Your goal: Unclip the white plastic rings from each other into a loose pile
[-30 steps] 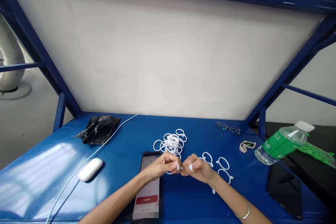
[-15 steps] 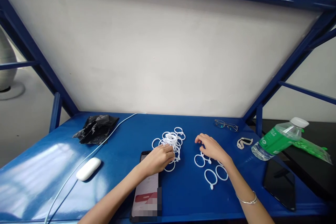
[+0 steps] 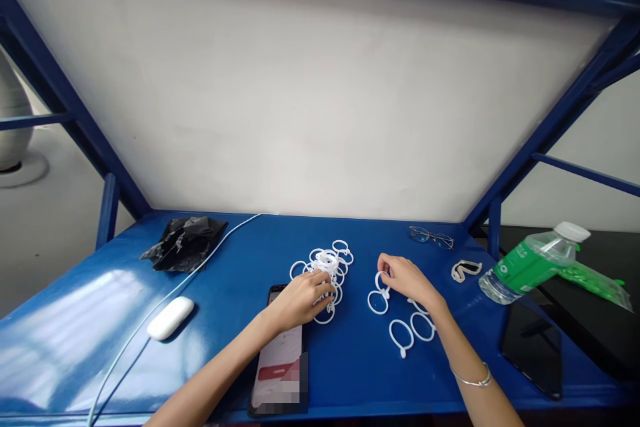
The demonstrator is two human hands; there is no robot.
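A heap of white curtain rings (image 3: 327,259), each a thin loop with a small knob, lies mid-table. My left hand (image 3: 304,295) reaches into its near side, fingers bent and closed on a ring there; the fingertips are partly hidden among the loops. To the right, my right hand (image 3: 404,278) pinches a white curtain ring (image 3: 379,281) between thumb and fingers. That ring is tilted up, and its lower end meets another ring (image 3: 377,303) lying flat. More loose rings (image 3: 401,335) lie below my right hand, some partly covered by the wrist.
A lit phone (image 3: 275,373) lies under my left forearm. Leftward are a white oval case (image 3: 171,319), a pale cable (image 3: 165,307) and a black plastic bag (image 3: 186,242). Glasses (image 3: 432,238), a hair clip (image 3: 465,271), a water bottle (image 3: 535,263) and a dark phone (image 3: 532,349) sit rightward.
My right hand has closed on a ring of the small group and tilted it up. My left hand's fingers have shifted slightly within the heap.
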